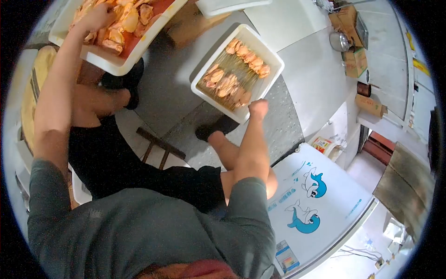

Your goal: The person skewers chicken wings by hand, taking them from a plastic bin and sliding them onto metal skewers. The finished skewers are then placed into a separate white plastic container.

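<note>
My left hand (98, 19) reaches into a large white tub (120, 68) of orange-coated raw meat pieces (132, 21), which look like chicken. Its fingers are curled down among them, and what they grip is hidden. My right hand (258, 108) is closed like a fist at the near right corner of a smaller white tub (199, 79). Whether it grips the rim or a thin stick I cannot make out. Inside that smaller tub lie two rows of meat on thin skewers (232, 69), with the sticks side by side between the rows.
A brown box (190, 28) stands beside the large tub. Below lies a small wooden stool (161, 143). On my right is a white chest lid with blue dolphin pictures (320, 195). Along the right wall are a metal kettle (340, 42) and cardboard boxes (355, 63).
</note>
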`<state>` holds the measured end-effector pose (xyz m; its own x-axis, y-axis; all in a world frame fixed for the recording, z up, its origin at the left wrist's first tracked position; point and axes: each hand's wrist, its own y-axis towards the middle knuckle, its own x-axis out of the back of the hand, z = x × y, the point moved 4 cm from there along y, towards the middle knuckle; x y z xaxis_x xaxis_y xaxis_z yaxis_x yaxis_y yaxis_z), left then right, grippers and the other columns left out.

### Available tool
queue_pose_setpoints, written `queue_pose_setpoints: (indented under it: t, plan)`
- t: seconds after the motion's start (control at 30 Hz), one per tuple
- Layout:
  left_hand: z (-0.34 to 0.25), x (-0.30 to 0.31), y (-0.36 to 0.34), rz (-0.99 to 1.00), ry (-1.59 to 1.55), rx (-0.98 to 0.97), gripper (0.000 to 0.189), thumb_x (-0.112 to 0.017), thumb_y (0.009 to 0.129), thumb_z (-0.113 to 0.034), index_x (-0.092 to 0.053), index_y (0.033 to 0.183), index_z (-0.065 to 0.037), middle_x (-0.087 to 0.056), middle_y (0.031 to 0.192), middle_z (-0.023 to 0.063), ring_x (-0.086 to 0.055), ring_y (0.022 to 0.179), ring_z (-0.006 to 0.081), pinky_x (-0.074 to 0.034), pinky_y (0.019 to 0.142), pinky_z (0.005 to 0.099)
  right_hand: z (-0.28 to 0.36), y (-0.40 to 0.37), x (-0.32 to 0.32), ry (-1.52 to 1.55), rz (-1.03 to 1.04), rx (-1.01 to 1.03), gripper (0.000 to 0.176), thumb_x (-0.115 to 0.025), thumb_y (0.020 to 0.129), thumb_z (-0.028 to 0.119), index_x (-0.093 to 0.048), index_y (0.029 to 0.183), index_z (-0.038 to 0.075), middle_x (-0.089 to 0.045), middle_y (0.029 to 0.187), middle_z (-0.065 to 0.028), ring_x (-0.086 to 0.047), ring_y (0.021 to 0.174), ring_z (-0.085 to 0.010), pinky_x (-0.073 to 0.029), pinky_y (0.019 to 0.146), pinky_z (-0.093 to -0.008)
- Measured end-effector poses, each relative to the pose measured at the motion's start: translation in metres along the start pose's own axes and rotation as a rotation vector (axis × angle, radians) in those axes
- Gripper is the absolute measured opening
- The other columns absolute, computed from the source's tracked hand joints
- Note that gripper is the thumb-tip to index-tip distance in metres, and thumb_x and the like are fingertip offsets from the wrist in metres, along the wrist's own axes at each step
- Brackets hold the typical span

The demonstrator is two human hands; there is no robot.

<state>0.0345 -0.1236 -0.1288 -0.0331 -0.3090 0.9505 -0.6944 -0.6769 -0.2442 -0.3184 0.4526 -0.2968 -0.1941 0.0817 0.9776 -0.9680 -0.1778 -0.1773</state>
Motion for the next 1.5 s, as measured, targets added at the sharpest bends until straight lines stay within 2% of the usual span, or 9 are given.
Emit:
queue_pose_setpoints:
  t: [0.13,0.37,0.53,0.63,1.0,1.07,1.23,1.33,1.5]
  plan:
    - [0.099,-0.049,0.054,-0.017,0.143,0.042,0.03,-0.049,0.094,-0.023,-0.059,0.109,0.0,-0.065,0.108,0.0175,-0.061,0.096,0.0291,-0.046,0.084,0.0416,-0.004,0.023,0.023,0.097,-0.119,0.165,0.024,-0.059,0.077,0.015,-0.062,0.088,-0.007,-0.066,0.087,-0.0237,-0.065,0.08,-0.0381,-0.05,0.075,-0.0442]
    - [0.003,-0.01,0.021,-0.259,-0.126,-0.058,0.037,-0.049,0.096,-0.028,-0.053,0.127,-0.008,-0.062,0.117,0.0149,-0.06,0.1,0.0223,-0.047,0.09,0.0349,0.14,-0.052,0.167,0.816,0.163,0.22,0.023,-0.047,0.096,0.02,-0.055,0.087,0.0,-0.059,0.07,-0.0089,-0.056,0.058,-0.0202,-0.046,0.057,-0.0339]
    - [-0.056,0.045,-0.04,-0.083,-1.33,0.104,0.035,-0.054,0.095,-0.021,-0.05,0.127,-0.009,-0.061,0.119,0.0121,-0.063,0.097,0.019,-0.053,0.082,0.0301,0.215,-0.174,0.222,1.167,0.531,0.302,0.02,-0.045,0.1,0.024,-0.048,0.086,0.01,-0.051,0.063,0.0,-0.043,0.05,-0.0075,-0.035,0.044,-0.022]
    - [-0.056,0.059,-0.05,-0.167,-1.574,0.016,0.028,-0.052,0.095,-0.016,-0.053,0.119,-0.003,-0.063,0.1,0.0066,-0.064,0.086,0.0128,-0.054,0.078,0.0248,0.238,-0.216,0.22,1.197,0.711,0.362,0.018,-0.045,0.1,0.023,-0.048,0.089,0.009,-0.052,0.064,-0.0003,-0.042,0.05,-0.0075,-0.034,0.044,-0.0216]
    - [-0.048,0.068,-0.05,-0.385,-1.5,0.109,0.032,-0.06,0.092,-0.017,-0.047,0.12,-0.007,-0.061,0.098,0.008,-0.064,0.085,0.0156,-0.053,0.071,0.025,0.3,-0.211,0.178,1.061,0.823,0.508,0.02,-0.044,0.099,0.019,-0.053,0.097,0.001,-0.056,0.066,-0.0031,-0.046,0.052,-0.0093,-0.038,0.047,-0.0241]
    - [-0.02,0.045,-0.021,-0.726,-0.738,-0.369,0.038,-0.06,0.091,-0.013,-0.043,0.124,-0.008,-0.062,0.101,0.0104,-0.063,0.089,0.017,-0.053,0.073,0.0259,0.308,-0.209,0.178,1.044,0.797,0.549,0.021,-0.045,0.098,0.02,-0.053,0.095,0.001,-0.056,0.066,-0.0033,-0.047,0.052,-0.0097,-0.039,0.048,-0.0253]
    - [-0.069,0.077,-0.056,-0.445,-1.481,0.099,0.025,-0.063,0.085,-0.013,-0.063,0.109,-0.007,-0.06,0.102,0.0072,-0.064,0.085,0.0125,-0.053,0.068,0.026,0.319,-0.204,0.18,0.976,0.718,0.589,0.023,-0.047,0.097,0.02,-0.055,0.09,0.0,-0.056,0.065,-0.0041,-0.048,0.052,-0.0111,-0.04,0.049,-0.0282]
    - [-0.064,0.077,-0.055,-0.486,-1.198,0.054,0.029,-0.065,0.084,-0.016,-0.063,0.111,-0.005,-0.062,0.096,0.0064,-0.063,0.083,0.0124,-0.052,0.067,0.0239,0.32,-0.201,0.178,0.98,0.694,0.576,0.023,-0.048,0.097,0.021,-0.056,0.089,0.0,-0.057,0.064,-0.0045,-0.049,0.053,-0.0117,-0.04,0.05,-0.0286]
    - [-0.083,0.087,-0.064,-0.342,-1.518,-0.022,0.035,-0.066,0.083,-0.019,-0.061,0.113,-0.003,-0.063,0.099,0.0054,-0.059,0.085,0.0104,-0.047,0.072,0.0231,0.32,-0.197,0.171,0.94,0.676,0.602,0.022,-0.05,0.096,0.02,-0.057,0.089,0.0,-0.057,0.064,-0.0046,-0.05,0.055,-0.0122,-0.042,0.052,-0.0286]
